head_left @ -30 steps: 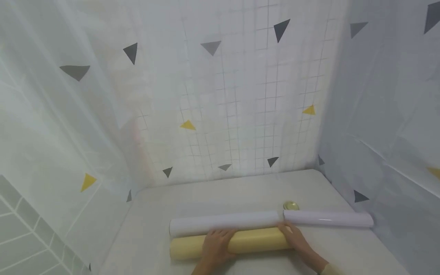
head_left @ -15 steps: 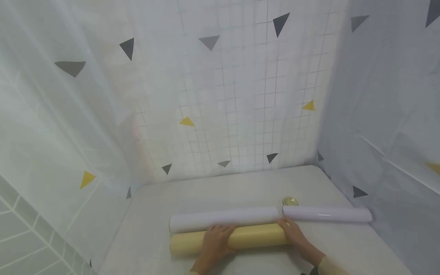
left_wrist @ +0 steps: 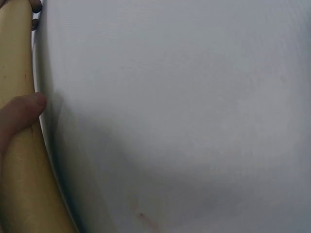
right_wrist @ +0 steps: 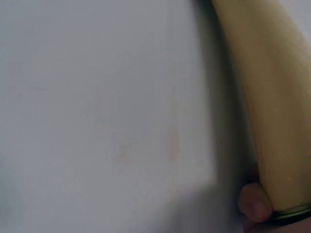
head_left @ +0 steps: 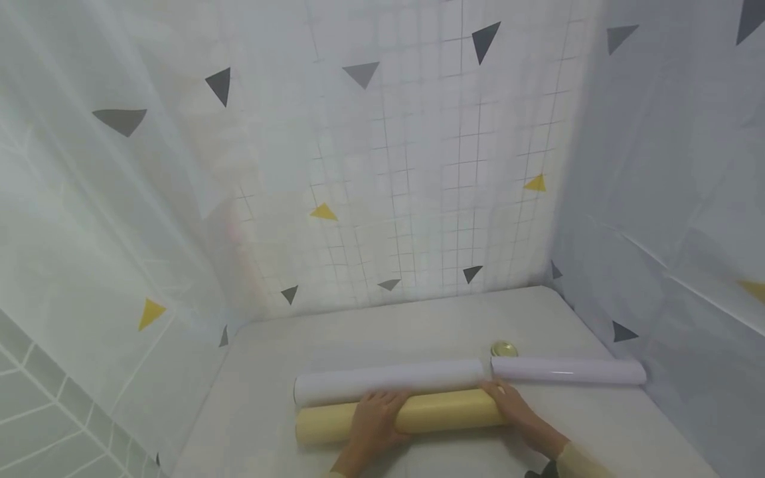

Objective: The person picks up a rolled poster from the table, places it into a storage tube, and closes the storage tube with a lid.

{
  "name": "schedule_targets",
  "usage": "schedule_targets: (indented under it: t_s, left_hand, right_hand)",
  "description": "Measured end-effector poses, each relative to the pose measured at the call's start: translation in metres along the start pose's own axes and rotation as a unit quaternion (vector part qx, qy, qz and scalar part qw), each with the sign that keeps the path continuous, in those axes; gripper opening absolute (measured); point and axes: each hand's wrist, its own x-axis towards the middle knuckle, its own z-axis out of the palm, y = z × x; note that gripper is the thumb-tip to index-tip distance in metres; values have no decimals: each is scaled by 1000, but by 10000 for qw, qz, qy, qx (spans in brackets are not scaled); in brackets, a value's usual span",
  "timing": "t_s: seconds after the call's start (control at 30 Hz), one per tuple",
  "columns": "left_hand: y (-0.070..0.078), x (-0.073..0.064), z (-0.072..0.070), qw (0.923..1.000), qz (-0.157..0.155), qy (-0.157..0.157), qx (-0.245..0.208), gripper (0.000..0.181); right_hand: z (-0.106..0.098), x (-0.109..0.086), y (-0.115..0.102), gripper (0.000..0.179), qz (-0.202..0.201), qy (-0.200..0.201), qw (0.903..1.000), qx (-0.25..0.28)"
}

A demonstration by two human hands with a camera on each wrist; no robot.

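A long tan tube (head_left: 448, 411), like a cardboard poster tube, lies crosswise on the white surface near its front. My left hand (head_left: 375, 421) grips it left of its middle, fingers over the top; the thumb (left_wrist: 24, 112) lies along the near side in the left wrist view. My right hand (head_left: 515, 408) holds the tube's right end. In the right wrist view a fingertip (right_wrist: 255, 204) presses beside the dark, shiny rim (right_wrist: 294, 213) at that end. Behind the tube lies a white roll (head_left: 388, 381), close alongside it. The undersides of both hands' grips are partly hidden.
A glossy pale roll (head_left: 568, 370) extends to the right of the white roll. Behind it sits a small round gold lid-like disc (head_left: 504, 349). Sheeting with grey and yellow triangles (head_left: 388, 232) rises at the back and both sides of the white table (head_left: 382, 326).
The head view has tilted slightly, so the scene sits a little higher. Both hands keep their places on the tan tube, and the rolls have not visibly moved.
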Motion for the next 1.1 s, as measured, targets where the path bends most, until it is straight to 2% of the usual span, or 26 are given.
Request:
schedule_targets:
  t_s: [0.2,0.3,0.53,0.67,0.8,1.1]
  left_hand:
    - [0,0,1,9998,30,82,193,88]
    - [0,0,1,9996,-33,84,273,90]
    - [1,-3,0,9997,33,195,151,86]
    - [1,-5,0,9993,122,283,188,86]
    - [1,-6,0,9991,179,335,167,85]
    - [2,-4,-1,9990,200,387,80,85]
  right_hand:
    - [0,0,1,59,-11,-52,10000,48]
    - [2,0,0,59,-89,97,9999,-36]
    - [6,-5,5,58,-485,533,9965,-432]
    - [8,-7,10,51,-609,708,9945,-479]
    - [10,-7,14,45,-661,839,9926,-585]
    - [9,-4,13,43,-646,919,9912,-697]
